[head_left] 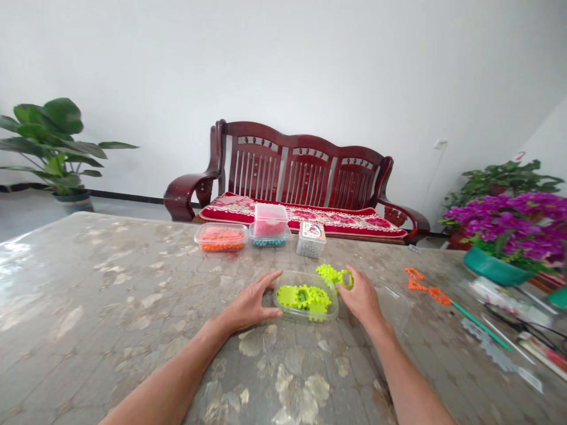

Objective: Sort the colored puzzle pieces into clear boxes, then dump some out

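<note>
In front of me on the table stands a clear plastic container (325, 311) with several lime-green toothed building pieces (290, 296) inside. My left hand (254, 301) is curved round the container's left side, thumb near the front and fingers toward the back. Beyond the container's right rear edge, my right hand (361, 295) grips a joined strip of lime-green toothed pieces (328, 272) between thumb and fingers. The strip reaches leftward from the fingertips, behind the container.
Farther back are a tub of orange pieces (221, 237), a stacked pink-filled box (271, 219) and a labelled small box (311, 239). A transparent lid (396, 307) lies right. Orange pieces (429, 290), a teal stick (481, 324) and a purple-flowered pot (496, 265) are farther right.
</note>
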Motion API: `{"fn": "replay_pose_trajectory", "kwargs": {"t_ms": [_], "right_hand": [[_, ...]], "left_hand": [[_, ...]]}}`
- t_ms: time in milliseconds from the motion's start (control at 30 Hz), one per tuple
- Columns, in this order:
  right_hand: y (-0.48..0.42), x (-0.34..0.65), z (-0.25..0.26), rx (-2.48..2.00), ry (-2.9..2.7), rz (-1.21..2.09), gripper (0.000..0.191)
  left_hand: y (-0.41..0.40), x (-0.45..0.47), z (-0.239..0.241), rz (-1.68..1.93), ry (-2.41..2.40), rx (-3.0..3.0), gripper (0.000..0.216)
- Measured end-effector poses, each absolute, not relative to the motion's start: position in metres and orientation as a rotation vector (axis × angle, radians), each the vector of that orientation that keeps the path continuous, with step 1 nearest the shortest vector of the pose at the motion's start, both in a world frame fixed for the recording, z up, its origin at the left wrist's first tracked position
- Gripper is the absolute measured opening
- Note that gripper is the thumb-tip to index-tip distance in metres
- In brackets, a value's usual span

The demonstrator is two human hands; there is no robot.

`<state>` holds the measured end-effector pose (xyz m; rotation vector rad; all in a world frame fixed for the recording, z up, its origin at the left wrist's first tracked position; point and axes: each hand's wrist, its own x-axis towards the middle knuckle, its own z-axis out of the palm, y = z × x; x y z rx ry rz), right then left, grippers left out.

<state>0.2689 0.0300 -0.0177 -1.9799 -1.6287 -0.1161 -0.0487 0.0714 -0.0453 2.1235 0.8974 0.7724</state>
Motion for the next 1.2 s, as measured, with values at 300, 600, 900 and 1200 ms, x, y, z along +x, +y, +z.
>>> {"fn": "replay_pose_trajectory", "kwargs": {"t_ms": [300,600,900,1200], "right_hand": [[0.013,0.226,0.029,-1.59,-1.922,0.214,0.057],[0.013,0.215,0.027,-1.475,-2.179,0.282,0.021],[0.009,0.204,0.025,-1.48,-2.164,0.324,0.021],[0.01,0.195,0.016,-1.628,-2.097,0.099,0.017]], "left_hand": [[0.071,-0.049,-0.044,0.783,0.873,2.133,0.091],[0.072,-0.048,-0.047,0.79,0.87,2.142,0.092],[0.073,-0.048,-0.049,0.793,0.866,2.151,0.092],[0.073,-0.048,-0.05,0.793,0.882,2.163,0.091]]}}
